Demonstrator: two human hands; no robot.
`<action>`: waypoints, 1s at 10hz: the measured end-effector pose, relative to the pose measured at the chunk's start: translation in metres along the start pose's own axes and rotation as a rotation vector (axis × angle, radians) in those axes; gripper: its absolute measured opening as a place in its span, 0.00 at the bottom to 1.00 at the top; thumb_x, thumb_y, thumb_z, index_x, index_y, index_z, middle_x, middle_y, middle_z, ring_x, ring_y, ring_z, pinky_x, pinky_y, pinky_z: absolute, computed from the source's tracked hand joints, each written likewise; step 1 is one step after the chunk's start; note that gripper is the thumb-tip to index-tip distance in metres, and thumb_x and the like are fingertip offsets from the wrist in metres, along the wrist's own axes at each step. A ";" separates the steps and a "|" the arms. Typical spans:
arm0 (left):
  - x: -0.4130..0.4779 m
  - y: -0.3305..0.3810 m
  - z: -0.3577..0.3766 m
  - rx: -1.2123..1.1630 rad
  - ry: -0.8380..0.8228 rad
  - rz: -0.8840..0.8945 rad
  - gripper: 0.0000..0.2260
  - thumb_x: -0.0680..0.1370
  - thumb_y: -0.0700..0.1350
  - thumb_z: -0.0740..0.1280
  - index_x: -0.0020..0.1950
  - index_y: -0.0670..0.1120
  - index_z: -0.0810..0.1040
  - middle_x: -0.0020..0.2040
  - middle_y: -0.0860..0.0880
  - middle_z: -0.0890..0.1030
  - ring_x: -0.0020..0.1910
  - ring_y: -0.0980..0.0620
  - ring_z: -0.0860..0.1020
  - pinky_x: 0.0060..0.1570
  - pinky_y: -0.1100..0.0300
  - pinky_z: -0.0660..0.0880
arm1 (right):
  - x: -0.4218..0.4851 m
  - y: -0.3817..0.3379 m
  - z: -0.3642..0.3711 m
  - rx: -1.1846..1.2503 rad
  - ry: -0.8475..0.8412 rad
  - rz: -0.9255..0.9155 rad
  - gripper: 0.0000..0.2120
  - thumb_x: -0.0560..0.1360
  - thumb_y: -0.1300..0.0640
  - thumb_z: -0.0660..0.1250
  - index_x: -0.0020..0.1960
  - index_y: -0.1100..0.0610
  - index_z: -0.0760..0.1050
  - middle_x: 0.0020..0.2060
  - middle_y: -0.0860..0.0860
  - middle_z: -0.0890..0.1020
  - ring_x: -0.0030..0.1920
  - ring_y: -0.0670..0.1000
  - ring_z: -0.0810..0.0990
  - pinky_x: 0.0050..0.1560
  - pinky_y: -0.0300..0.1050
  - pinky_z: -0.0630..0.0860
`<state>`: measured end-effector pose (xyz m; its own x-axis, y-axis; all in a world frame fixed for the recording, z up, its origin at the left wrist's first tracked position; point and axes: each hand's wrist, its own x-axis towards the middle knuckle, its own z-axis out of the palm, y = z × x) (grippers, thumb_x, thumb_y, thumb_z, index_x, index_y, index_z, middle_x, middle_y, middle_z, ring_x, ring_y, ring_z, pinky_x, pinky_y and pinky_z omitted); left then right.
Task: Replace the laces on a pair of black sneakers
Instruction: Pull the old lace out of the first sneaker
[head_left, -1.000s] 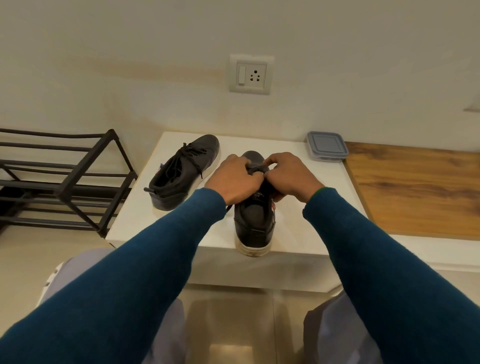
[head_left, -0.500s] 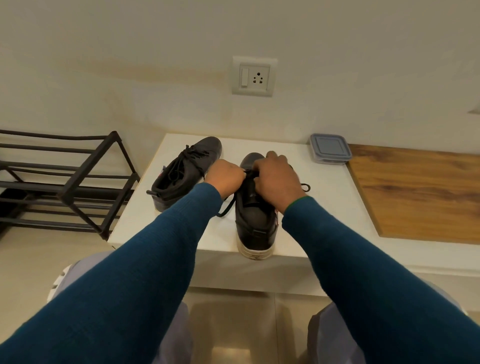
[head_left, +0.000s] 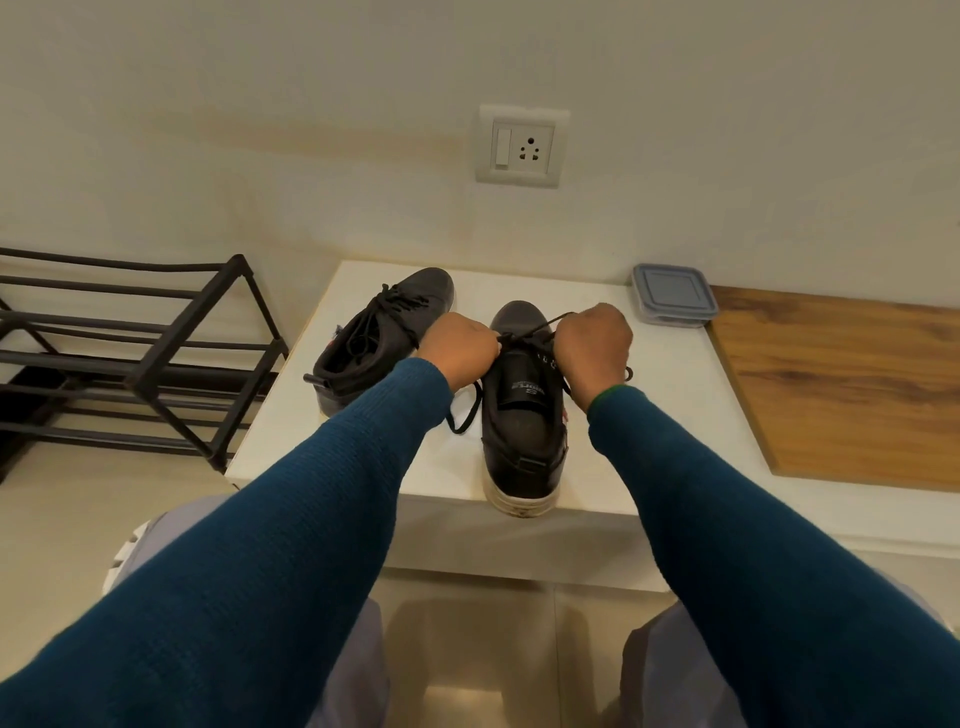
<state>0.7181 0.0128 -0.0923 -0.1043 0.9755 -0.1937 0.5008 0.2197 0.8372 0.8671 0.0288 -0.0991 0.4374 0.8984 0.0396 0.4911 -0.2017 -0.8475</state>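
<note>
Left hand (head_left: 457, 348) and right hand (head_left: 592, 348) each gripped the lace (head_left: 524, 332) over the sneaker (head_left: 524, 447), whose heel overhung the table (head_left: 665, 415) edge. Second sneaker (head_left: 379, 343) lay just left of the left hand; container (head_left: 672, 293) stood beyond the right hand.

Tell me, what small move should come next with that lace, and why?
Probably even out the lace and move to the next eyelets: the left hand and right hand each grip it, taut across the toe end of the nearer sneaker, whose upper eyelets look empty. Lacing or unlacing, I cannot tell.
</note>
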 end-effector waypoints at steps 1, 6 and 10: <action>0.001 0.000 -0.001 0.012 -0.007 0.006 0.04 0.78 0.41 0.65 0.46 0.46 0.79 0.50 0.43 0.82 0.48 0.45 0.79 0.58 0.45 0.79 | 0.000 -0.004 -0.006 -0.201 -0.134 -0.245 0.13 0.75 0.58 0.63 0.59 0.59 0.73 0.56 0.55 0.73 0.51 0.54 0.74 0.45 0.44 0.74; 0.000 -0.001 -0.003 0.108 -0.055 0.051 0.06 0.80 0.38 0.61 0.46 0.45 0.75 0.48 0.39 0.80 0.47 0.45 0.75 0.51 0.50 0.76 | 0.004 -0.022 -0.026 0.422 -0.018 0.007 0.09 0.77 0.62 0.64 0.40 0.57 0.78 0.36 0.47 0.77 0.35 0.45 0.73 0.31 0.35 0.72; 0.000 0.003 -0.004 0.091 -0.011 0.029 0.05 0.78 0.40 0.63 0.45 0.46 0.77 0.50 0.42 0.81 0.48 0.47 0.77 0.55 0.50 0.77 | -0.017 -0.013 0.005 -0.909 -0.266 -0.662 0.11 0.78 0.55 0.65 0.59 0.55 0.79 0.57 0.54 0.76 0.62 0.59 0.70 0.63 0.58 0.66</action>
<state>0.7162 0.0133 -0.0878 -0.0789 0.9812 -0.1759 0.5798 0.1887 0.7926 0.8496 0.0183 -0.0915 -0.2276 0.9652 0.1290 0.9732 0.2300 -0.0043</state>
